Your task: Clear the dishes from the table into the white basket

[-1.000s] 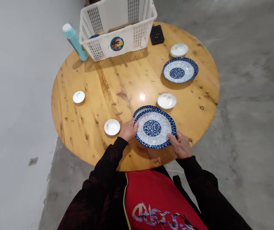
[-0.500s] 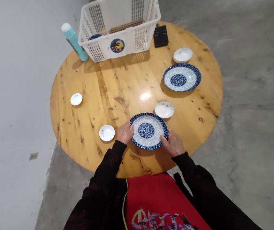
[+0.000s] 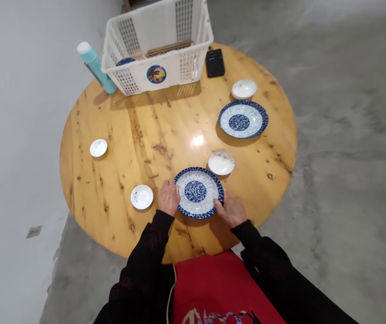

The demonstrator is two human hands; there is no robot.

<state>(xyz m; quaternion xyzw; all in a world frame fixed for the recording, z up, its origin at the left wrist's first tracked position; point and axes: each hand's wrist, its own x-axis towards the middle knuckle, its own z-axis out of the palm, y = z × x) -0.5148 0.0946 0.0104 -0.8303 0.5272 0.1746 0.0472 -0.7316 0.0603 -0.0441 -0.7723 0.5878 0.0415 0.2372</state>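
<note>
Between my hands is a blue-and-white plate point(image 3: 199, 192) near the front edge of the round table. My left hand point(image 3: 169, 197) grips its left rim, thumb over the edge. On the opposite rim my right hand point(image 3: 231, 209) is closed, its thumb resting on top and the fingers hidden below. A white bowl point(image 3: 221, 163) sits just behind the plate, to the right. To the left of my left hand lies a small white saucer point(image 3: 142, 197).
The wooden table point(image 3: 122, 135) also bears another patterned plate point(image 3: 243, 119), a bowl point(image 3: 244, 89), a second saucer point(image 3: 98, 148) and a black flat object point(image 3: 215, 63). At the back stand a white plastic basket point(image 3: 135, 81) holding chopsticks and dishes, and a turquoise flask point(image 3: 98, 69).
The whole view has shifted slightly, with everything sitting a little lower and further left. Both hands keep their hold on the plate, which stays in about the same place on the table.
</note>
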